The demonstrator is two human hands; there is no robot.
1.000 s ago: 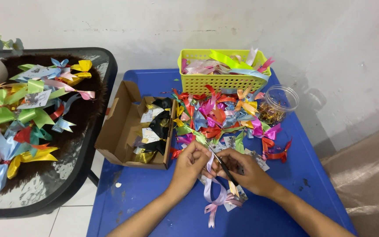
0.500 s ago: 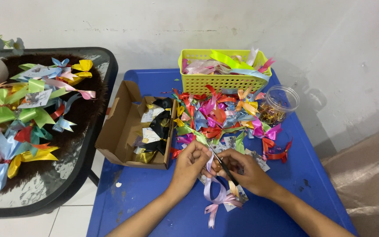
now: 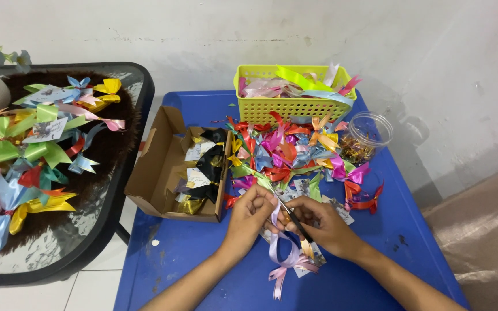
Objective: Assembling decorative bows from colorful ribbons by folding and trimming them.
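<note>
Two bare hands meet at the near middle of a blue table (image 3: pixel 341 282). The left hand (image 3: pixel 253 214) pinches the top of a pale lilac ribbon (image 3: pixel 283 253), fingers closed on it; the right hand (image 3: pixel 322 223) is clenched around a thin dark tool (image 3: pixel 290 214), likely scissors or a pick, whose tip angles up toward ten o'clock. Compared with a second ago, the hands have drawn closer together and the ribbon now hangs in loops with its tails trailing toward six o'clock, so the bow looks partly formed. At twelve o'clock from the hands lies a heap of coloured ribbon bows (image 3: pixel 295 152), with a yellow basket (image 3: pixel 289 106) beyond it. At ten o'clock sits an open cardboard box (image 3: pixel 165 173); at two o'clock, a clear jar (image 3: pixel 367 135). Far left, a glass table (image 3: pixel 96 230) holds more bows.
</note>
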